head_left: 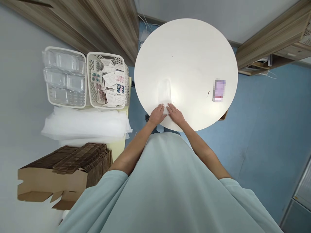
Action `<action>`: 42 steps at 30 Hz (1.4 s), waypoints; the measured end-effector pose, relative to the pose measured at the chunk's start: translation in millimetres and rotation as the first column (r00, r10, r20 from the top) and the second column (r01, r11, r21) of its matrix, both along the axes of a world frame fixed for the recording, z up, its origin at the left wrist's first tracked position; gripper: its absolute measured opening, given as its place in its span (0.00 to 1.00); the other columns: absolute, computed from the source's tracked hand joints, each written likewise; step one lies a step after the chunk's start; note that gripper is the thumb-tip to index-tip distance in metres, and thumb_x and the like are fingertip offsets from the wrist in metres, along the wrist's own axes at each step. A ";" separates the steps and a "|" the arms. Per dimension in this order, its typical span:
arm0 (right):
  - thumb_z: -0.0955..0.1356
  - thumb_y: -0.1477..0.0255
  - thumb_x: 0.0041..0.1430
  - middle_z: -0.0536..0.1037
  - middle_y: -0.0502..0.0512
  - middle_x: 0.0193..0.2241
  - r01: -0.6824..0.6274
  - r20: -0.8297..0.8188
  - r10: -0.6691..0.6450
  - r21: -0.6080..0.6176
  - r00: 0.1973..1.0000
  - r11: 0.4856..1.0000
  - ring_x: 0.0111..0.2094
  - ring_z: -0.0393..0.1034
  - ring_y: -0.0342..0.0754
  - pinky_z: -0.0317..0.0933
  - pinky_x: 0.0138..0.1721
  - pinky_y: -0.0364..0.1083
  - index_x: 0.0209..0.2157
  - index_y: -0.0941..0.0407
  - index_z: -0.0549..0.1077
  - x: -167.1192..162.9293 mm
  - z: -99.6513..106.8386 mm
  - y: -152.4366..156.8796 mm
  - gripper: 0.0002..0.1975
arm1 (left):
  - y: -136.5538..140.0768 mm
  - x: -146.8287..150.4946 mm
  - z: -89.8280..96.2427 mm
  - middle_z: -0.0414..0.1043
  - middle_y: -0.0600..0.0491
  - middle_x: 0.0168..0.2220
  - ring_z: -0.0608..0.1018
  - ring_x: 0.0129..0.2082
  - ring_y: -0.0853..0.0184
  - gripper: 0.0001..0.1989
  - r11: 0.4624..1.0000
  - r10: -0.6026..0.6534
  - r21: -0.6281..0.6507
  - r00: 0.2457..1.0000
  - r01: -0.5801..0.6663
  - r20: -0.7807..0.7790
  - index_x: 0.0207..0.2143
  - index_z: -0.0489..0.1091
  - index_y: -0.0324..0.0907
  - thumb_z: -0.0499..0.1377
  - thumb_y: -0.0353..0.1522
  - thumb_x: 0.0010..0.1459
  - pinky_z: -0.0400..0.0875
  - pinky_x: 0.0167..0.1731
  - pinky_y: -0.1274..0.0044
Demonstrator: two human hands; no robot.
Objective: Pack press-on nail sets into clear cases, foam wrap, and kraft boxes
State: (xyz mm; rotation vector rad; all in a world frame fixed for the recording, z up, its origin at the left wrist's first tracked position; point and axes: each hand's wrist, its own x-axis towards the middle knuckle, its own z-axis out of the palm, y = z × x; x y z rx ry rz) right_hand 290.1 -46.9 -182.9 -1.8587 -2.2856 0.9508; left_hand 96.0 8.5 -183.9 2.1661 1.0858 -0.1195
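- Left hand (157,115): palm down, fingers reaching forward and inward onto the near end of a translucent white sheet (165,91), thumb pointing inward.
- Right hand (176,115): mirrors it at the sheet's near right corner, fingers angled forward and left; the two hands are close but apart.
- Whether either hand pinches the sheet or merely presses it, I cannot tell.
- Both forearms slant inward from bent elbows, wrists near the table edge.
- The sheet lies lengthwise on the near left part of the round white table (187,48).
- A pixelated purple item (219,90) lies toward the table's right edge.
- Left of the table: a basket of blister packs (125,60) and stacked white sheets (87,124).
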 end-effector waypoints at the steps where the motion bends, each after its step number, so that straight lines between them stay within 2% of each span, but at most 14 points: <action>1: 0.61 0.76 0.75 0.55 0.66 0.77 -0.001 -0.009 0.001 -0.002 1.000 1.000 0.79 0.48 0.57 0.59 0.74 0.59 0.74 0.61 0.61 -0.6 1.0 -6.0 0.29 | -4.3 -2.7 2.0 0.56 0.33 0.76 0.58 0.77 0.48 0.34 1.000 -0.019 -0.006 1.000 0.019 -0.001 0.73 0.60 0.29 0.59 0.38 0.71 0.54 0.76 0.59; 6: 0.60 0.65 0.79 0.57 0.68 0.76 -0.001 -0.051 0.000 -0.021 0.999 1.000 0.78 0.51 0.59 0.58 0.74 0.59 0.74 0.63 0.62 -5.3 11.8 -42.9 0.28 | -28.1 -17.8 6.9 0.56 0.36 0.76 0.57 0.78 0.51 0.38 0.995 -0.053 -0.088 0.998 0.054 0.015 0.74 0.58 0.33 0.63 0.30 0.64 0.53 0.76 0.60; 10: 0.59 0.63 0.80 0.61 0.66 0.75 0.095 -0.099 -0.098 -0.029 0.990 0.995 0.75 0.58 0.57 0.61 0.72 0.56 0.72 0.60 0.64 -10.5 17.2 -56.3 0.28 | -38.2 -19.7 9.8 0.61 0.40 0.75 0.61 0.77 0.54 0.32 0.984 0.094 -0.155 0.996 -0.092 0.008 0.73 0.62 0.35 0.60 0.33 0.69 0.59 0.74 0.63; 13: 0.57 0.61 0.81 0.69 0.63 0.71 0.260 -0.105 -0.266 -0.069 0.958 0.963 0.69 0.68 0.57 0.69 0.65 0.56 0.71 0.57 0.66 -15.2 18.4 -48.2 0.26 | -32.0 -14.3 13.6 0.69 0.42 0.70 0.66 0.73 0.53 0.26 0.954 0.254 -0.161 0.967 -0.255 -0.028 0.69 0.69 0.38 0.59 0.38 0.72 0.64 0.71 0.64; 16: 0.56 0.59 0.81 0.77 0.62 0.64 0.414 -0.073 -0.425 -0.128 0.902 0.901 0.57 0.78 0.57 0.74 0.54 0.55 0.68 0.54 0.67 -18.6 18.2 -30.9 0.25 | -17.7 -6.1 17.3 0.79 0.43 0.60 0.73 0.66 0.52 0.20 0.929 0.341 -0.133 0.939 -0.345 -0.051 0.59 0.77 0.41 0.58 0.42 0.73 0.69 0.65 0.65; 21: 0.59 0.59 0.80 0.78 0.63 0.58 0.541 -0.032 -0.550 -0.135 0.835 0.830 0.48 0.78 0.55 0.73 0.48 0.51 0.65 0.55 0.69 -20.5 14.6 -2.8 0.22 | 0.4 11.9 21.2 0.81 0.40 0.44 0.76 0.57 0.49 0.20 0.894 0.411 -0.083 0.879 -0.441 -0.242 0.43 0.79 0.41 0.56 0.46 0.74 0.74 0.51 0.66; 25: 0.63 0.64 0.78 0.77 0.63 0.57 0.599 0.021 -0.605 -0.178 0.796 0.781 0.46 0.78 0.55 0.73 0.47 0.52 0.61 0.56 0.72 -20.8 11.8 12.3 0.18 | 5.8 26.5 27.0 0.81 0.40 0.45 0.76 0.55 0.49 0.18 0.884 0.418 -0.060 0.842 -0.463 -0.341 0.43 0.77 0.42 0.55 0.45 0.74 0.73 0.50 0.66; 28: 0.65 0.66 0.76 0.74 0.64 0.60 0.620 0.061 -0.621 -0.188 0.781 0.762 0.47 0.78 0.56 0.74 0.48 0.54 0.64 0.56 0.70 -22.0 11.8 20.1 0.20 | 8.7 33.1 32.6 0.80 0.41 0.48 0.76 0.56 0.49 0.17 0.875 0.416 -0.069 0.819 -0.479 -0.395 0.47 0.76 0.42 0.54 0.44 0.75 0.73 0.51 0.65; 30: 0.65 0.68 0.75 0.72 0.66 0.64 0.601 0.073 -0.598 -0.158 0.798 0.783 0.52 0.77 0.58 0.75 0.51 0.56 0.67 0.56 0.67 -23.2 12.2 23.8 0.23 | 10.6 33.9 35.0 0.80 0.39 0.50 0.76 0.55 0.48 0.18 0.861 0.430 -0.074 0.798 -0.503 -0.423 0.52 0.74 0.40 0.55 0.44 0.74 0.73 0.51 0.65; 32: 0.63 0.72 0.74 0.68 0.68 0.68 0.528 0.059 -0.525 -0.091 0.849 0.844 0.62 0.71 0.61 0.73 0.57 0.58 0.68 0.56 0.66 -24.4 12.2 26.2 0.24 | 12.1 31.7 35.1 0.77 0.36 0.57 0.76 0.58 0.47 0.23 0.856 0.459 -0.033 0.788 -0.516 -0.410 0.60 0.70 0.37 0.58 0.43 0.73 0.73 0.54 0.64; 34: 0.60 0.77 0.74 0.65 0.68 0.71 0.405 0.032 -0.404 -0.032 0.914 0.914 0.71 0.62 0.61 0.67 0.65 0.61 0.69 0.56 0.67 -24.8 11.8 26.3 0.25 | 13.2 27.4 32.6 0.70 0.33 0.66 0.72 0.64 0.45 0.28 0.886 0.442 0.011 0.836 -0.464 -0.324 0.68 0.64 0.35 0.60 0.39 0.72 0.71 0.59 0.62; 36: 0.58 0.78 0.74 0.64 0.68 0.73 0.281 0.014 -0.280 -0.019 0.960 0.960 0.75 0.55 0.60 0.61 0.71 0.63 0.70 0.58 0.66 -24.1 11.3 23.2 0.26 | 13.3 22.4 28.2 0.62 0.35 0.73 0.65 0.71 0.46 0.28 0.943 0.329 0.010 0.925 -0.333 -0.192 0.71 0.61 0.36 0.56 0.32 0.72 0.65 0.67 0.60; 39: 0.63 0.74 0.74 0.58 0.70 0.76 0.172 0.012 -0.172 -0.046 0.985 0.984 0.78 0.50 0.61 0.58 0.73 0.62 0.73 0.62 0.61 -22.6 10.4 10.6 0.29 | 9.8 14.7 21.6 0.60 0.41 0.75 0.61 0.75 0.49 0.29 0.988 0.154 -0.023 0.986 -0.156 -0.069 0.72 0.64 0.39 0.49 0.25 0.71 0.59 0.72 0.57; 42: 0.64 0.75 0.73 0.54 0.70 0.77 0.159 0.028 -0.158 -0.049 0.987 0.986 0.78 0.48 0.62 0.58 0.73 0.62 0.75 0.62 0.58 -23.5 9.3 -10.3 0.33 | -0.6 5.0 19.6 0.62 0.44 0.75 0.62 0.75 0.50 0.29 0.995 0.089 -0.033 0.995 -0.090 -0.051 0.72 0.65 0.41 0.50 0.27 0.71 0.59 0.72 0.56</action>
